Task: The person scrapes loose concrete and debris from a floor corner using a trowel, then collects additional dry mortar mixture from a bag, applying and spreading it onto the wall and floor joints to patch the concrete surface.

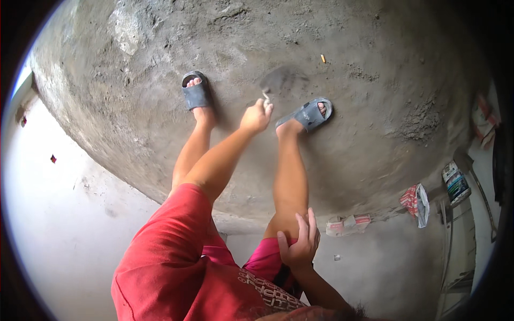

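Note:
My left hand (256, 116) reaches down between my feet, closed on the pale handle of a trowel (279, 80), whose dark blade is motion-blurred over the rough grey cement floor (241, 155). My right hand (299, 242) rests by my right knee with its fingers apart and nothing visible in them. My feet, in grey slide sandals (198, 95), stand on either side of the trowel. A small orange-and-white stub (323, 58) lies beyond the blade.
A pale wall (59, 208) curves along the left. At the right edge are crumpled red-and-white bags (410, 202), a printed bucket or sack (455, 181), a long-handled shovel (463, 160) and other long items. Loose cement crumbs (420, 120) lie on the floor at the right.

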Available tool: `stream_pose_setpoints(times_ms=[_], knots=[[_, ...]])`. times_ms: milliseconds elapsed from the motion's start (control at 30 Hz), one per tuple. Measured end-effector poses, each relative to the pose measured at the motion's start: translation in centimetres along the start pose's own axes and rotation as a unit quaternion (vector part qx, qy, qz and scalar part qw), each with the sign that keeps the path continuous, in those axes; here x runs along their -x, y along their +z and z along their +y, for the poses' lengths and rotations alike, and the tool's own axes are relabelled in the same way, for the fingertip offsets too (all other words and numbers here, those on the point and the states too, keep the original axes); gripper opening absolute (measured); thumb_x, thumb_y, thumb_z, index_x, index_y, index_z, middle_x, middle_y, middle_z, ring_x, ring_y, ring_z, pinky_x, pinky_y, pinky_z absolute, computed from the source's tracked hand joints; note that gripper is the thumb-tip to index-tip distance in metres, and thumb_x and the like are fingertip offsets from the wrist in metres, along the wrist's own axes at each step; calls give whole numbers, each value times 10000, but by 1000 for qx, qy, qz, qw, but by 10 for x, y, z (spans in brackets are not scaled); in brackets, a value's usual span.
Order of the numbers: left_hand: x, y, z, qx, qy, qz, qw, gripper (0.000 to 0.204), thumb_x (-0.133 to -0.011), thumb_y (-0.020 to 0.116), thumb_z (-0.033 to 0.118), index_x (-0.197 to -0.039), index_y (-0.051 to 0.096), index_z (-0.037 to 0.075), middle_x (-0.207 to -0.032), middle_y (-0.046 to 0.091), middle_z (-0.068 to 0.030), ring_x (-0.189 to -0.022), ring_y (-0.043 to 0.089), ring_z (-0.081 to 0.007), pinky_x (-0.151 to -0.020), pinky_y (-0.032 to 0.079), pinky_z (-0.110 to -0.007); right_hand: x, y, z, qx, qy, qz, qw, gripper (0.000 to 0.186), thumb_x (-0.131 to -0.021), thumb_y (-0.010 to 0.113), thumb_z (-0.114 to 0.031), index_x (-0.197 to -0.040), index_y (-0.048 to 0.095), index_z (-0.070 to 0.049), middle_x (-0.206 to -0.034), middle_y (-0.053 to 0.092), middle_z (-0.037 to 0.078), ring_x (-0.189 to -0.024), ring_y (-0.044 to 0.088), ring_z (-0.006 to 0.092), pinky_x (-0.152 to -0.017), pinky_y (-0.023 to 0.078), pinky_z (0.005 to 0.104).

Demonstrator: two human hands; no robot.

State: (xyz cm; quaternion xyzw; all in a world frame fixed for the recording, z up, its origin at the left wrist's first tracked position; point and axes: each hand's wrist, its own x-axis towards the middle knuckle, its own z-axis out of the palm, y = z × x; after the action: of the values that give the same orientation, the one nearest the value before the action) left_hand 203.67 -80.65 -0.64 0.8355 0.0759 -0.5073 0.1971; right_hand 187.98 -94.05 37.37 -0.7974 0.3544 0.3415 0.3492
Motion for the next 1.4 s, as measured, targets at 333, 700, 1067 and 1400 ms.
stream_pose_setpoints(times_ms=[333,700,1067,1400], knots=[[-79,-18,44,216,-30,249,944,406,-997,540,390,-1077,563,-8,-1000,687,-298,-990,664,-475,-883,510,-517,0,7,-2,40,-9,-40,998,703,-770,764,-401,-1313,572,1,-1463,438,291,-1204,519,451,-1037,390,526],[-137,-157,1,257,26,228,939,396,-1024,460,442,-898,510,69,-694,525,-104,-589,512,-256,-536,414,-406,-7,4,-12,39,1,-39,998,733,-759,764,-418,-1316,562,14,-1487,418,281,-1231,497,451,-1059,363,532],[-70,-119,-8,51,-10,4,999,507,-984,539,446,-1220,619,5,-1146,675,-286,-1145,629,-429,-980,486,-454,-17,2,-43,70,-6,-33,997,729,-756,768,-415,-1321,559,-4,-1480,436,264,-1228,499,433,-1067,346,532],[-182,-189,49,140,89,320,933,385,-991,531,367,-1004,600,-12,-712,650,-174,-618,619,-341,-631,506,-486,-25,13,-55,80,0,-37,996,741,-745,780,-435,-1324,567,-25,-1480,442,243,-1225,501,427,-1064,345,536]])
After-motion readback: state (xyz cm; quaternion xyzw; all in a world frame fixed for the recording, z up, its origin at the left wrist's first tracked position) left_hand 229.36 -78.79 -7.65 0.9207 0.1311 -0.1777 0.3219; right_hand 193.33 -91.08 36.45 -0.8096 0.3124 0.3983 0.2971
